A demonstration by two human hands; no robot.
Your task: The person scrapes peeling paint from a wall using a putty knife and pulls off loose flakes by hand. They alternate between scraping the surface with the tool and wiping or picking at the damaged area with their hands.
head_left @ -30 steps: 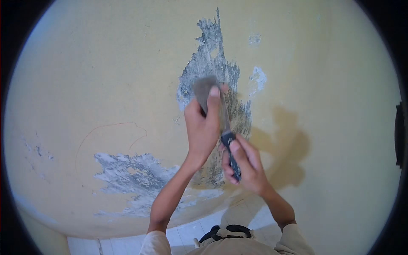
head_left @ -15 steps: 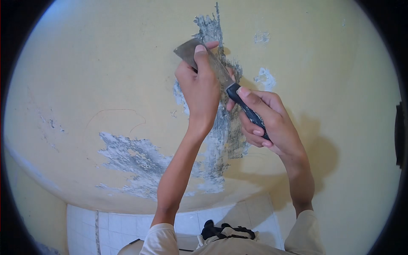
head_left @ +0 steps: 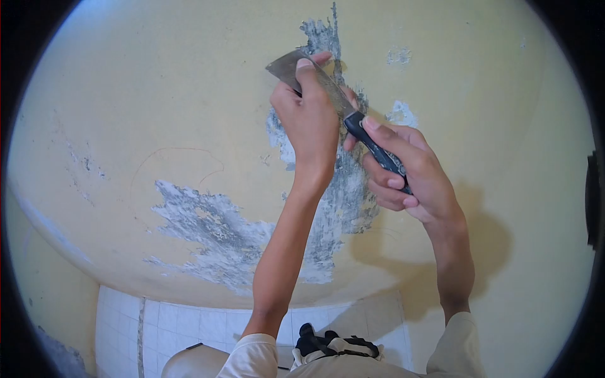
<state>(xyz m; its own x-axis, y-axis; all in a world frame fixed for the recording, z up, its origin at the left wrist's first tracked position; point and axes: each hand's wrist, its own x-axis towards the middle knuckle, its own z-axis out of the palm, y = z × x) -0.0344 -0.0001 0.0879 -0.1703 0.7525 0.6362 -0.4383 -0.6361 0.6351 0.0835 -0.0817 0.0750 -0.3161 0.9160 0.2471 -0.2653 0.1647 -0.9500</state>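
A scraper (head_left: 336, 92) with a broad metal blade and a dark, paint-flecked handle is held slantwise in front of the wall, its wide edge toward the upper left. My right hand (head_left: 413, 167) wraps round the handle, thumb along its upper end. My left hand (head_left: 307, 120) grips the blade, thumb on its near face and fingers mostly hidden behind. Behind both hands, the yellow wall (head_left: 208, 101) bears a tall grey patch (head_left: 353, 183) of bared plaster. Another scraped patch (head_left: 211, 230) spreads at the lower left.
White floor tiles (head_left: 189, 321) run along the wall's foot. A black item with straps (head_left: 312, 343) shows at my waist. Smaller chipped spots (head_left: 401, 114) mark the wall at the right, and a dark object (head_left: 591, 201) stands at the far right edge.
Both hands and the scraper sit slightly farther right and higher in view. The wall patches have shifted too, as the camera moved. The grip on blade and handle looks the same.
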